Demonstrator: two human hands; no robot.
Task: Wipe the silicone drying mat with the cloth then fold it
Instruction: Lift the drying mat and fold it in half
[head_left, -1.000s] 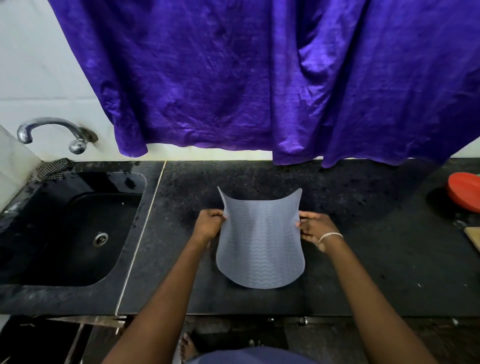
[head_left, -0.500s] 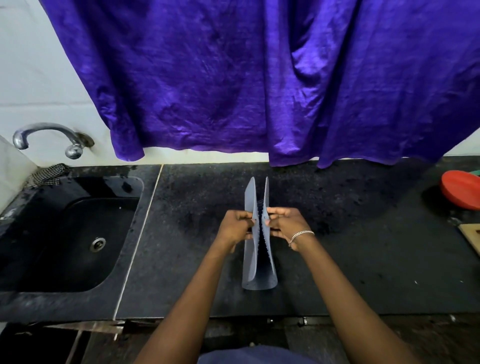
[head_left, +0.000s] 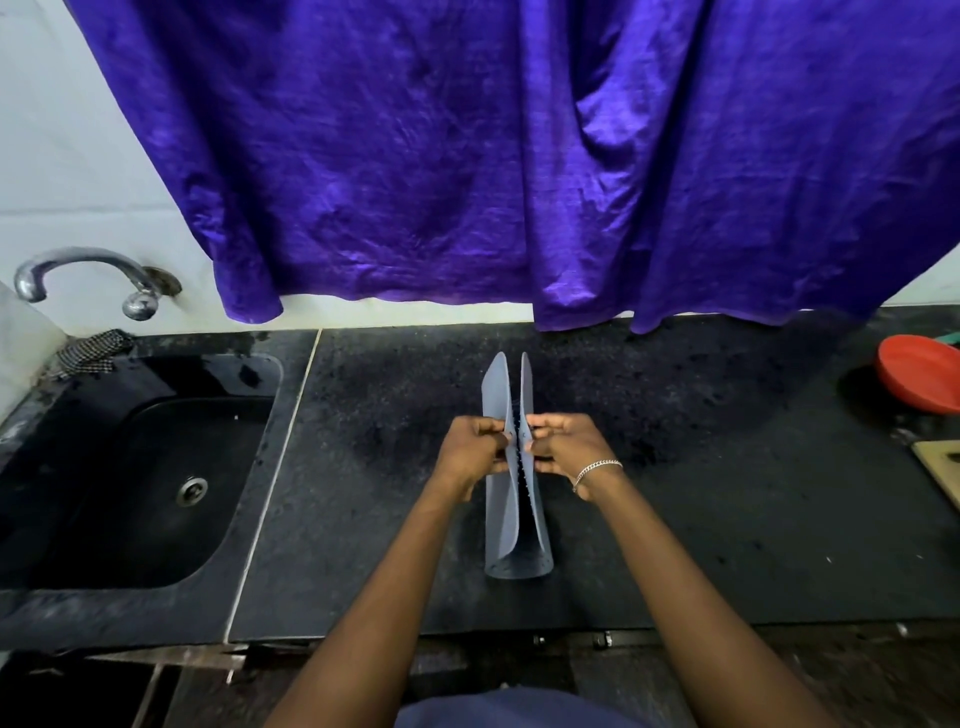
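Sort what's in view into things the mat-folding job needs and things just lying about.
In use: silicone mat, left hand, right hand; possibly the checked cloth by the sink.
Lying about: red plate, wooden board, tap, purple curtain.

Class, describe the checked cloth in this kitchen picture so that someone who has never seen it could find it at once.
Start at the black sink set into the left of the dark counter. At its far left corner, just below the metal tap, lies a small crumpled cloth. Its black-and-white check sets it apart from the plain purple curtain and the grey mat.
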